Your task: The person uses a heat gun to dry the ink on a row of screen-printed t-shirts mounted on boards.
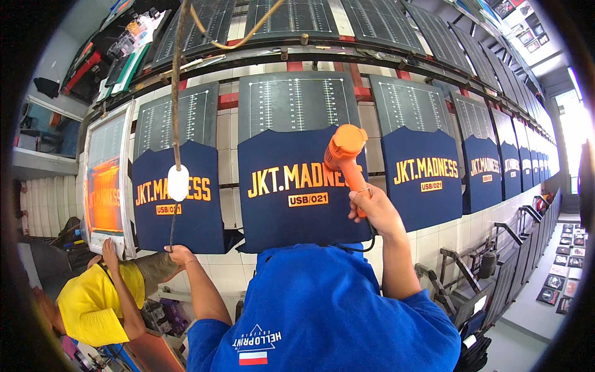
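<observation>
An orange hair dryer point(347, 149) is in the grip of my right hand point(375, 211), its round head over the orange lettering of a dark navy shirt panel point(304, 223). The dryer's black cord loops down from the handle. My left hand point(181, 255) is closed at the lower end of a hanging cable point(176, 111), beside the bottom edge of another navy panel point(186, 232). Partway along this cable hangs a white oval fitting point(178, 183). Both panels lie on dark ruled boards point(297, 105) and carry the same orange print.
More printed navy panels point(421, 180) run along the row to the right. At left, a co-worker in a yellow shirt point(102, 304) has a hand on a framed printing screen point(127, 180) with orange ink. A second row of boards point(384, 25) lies beyond. Metal racks point(489, 266) stand at lower right.
</observation>
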A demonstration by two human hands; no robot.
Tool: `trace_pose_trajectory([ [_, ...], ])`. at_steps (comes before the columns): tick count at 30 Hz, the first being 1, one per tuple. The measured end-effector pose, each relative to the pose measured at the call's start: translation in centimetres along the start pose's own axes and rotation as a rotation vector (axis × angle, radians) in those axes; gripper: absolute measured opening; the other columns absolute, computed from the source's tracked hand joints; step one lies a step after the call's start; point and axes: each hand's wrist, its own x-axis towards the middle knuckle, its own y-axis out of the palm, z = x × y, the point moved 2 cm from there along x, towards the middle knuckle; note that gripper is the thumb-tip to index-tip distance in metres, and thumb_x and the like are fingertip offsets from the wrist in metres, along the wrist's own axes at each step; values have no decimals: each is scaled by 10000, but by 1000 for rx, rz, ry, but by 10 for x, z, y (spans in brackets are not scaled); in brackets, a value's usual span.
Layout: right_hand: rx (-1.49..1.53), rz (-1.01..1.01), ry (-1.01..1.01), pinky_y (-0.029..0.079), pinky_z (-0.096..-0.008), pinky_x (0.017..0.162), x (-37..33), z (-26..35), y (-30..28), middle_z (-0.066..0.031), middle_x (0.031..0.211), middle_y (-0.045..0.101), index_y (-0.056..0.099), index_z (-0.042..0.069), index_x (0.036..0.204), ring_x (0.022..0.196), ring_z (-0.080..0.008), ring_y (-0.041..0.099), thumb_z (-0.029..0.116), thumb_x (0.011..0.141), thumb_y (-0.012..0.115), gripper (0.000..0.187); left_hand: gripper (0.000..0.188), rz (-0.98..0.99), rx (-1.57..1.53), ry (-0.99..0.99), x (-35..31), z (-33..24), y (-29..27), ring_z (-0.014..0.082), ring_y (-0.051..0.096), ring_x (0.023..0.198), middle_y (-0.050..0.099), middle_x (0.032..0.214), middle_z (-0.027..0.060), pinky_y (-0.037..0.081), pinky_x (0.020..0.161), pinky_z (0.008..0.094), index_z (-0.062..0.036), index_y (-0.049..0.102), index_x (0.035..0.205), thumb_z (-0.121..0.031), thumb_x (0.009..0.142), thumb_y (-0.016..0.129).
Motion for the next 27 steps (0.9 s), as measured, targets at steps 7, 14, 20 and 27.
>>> trace_pose_trajectory([
  [7, -10, 55, -41, 495, -249, 536, 12, 10, 15, -28, 762, 586, 526, 30, 995, 636, -121, 625, 254, 940, 618, 248, 726, -21, 46, 7, -1, -1, 0, 474, 575, 1131, 605, 1202, 325, 436, 989, 527, 132, 601, 1177, -487, 1036, 249],
  [14, -25, 123, -39, 497, -246, 529, 24, 6, 20, -33, 767, 594, 540, 28, 971, 636, -119, 626, 261, 934, 627, 252, 730, -45, 39, 7, -9, -6, -6, 488, 567, 1131, 606, 1192, 332, 427, 995, 532, 132, 605, 1164, -508, 1021, 284],
  [20, -31, 89, -92, 487, -247, 522, 17, 14, 32, -16, 727, 577, 560, 31, 928, 619, -114, 610, 271, 945, 618, 248, 750, -46, -11, 18, -10, -5, -7, 488, 564, 1137, 602, 1187, 342, 420, 1009, 520, 156, 596, 1151, -511, 1019, 281],
  [27, -43, 60, -46, 503, -240, 530, -1, 7, 31, -31, 760, 595, 551, 31, 928, 630, -116, 635, 249, 940, 623, 230, 726, -18, -29, 14, -2, -3, -2, 502, 565, 1122, 601, 1191, 344, 414, 1006, 525, 153, 593, 1175, -487, 1025, 286],
])
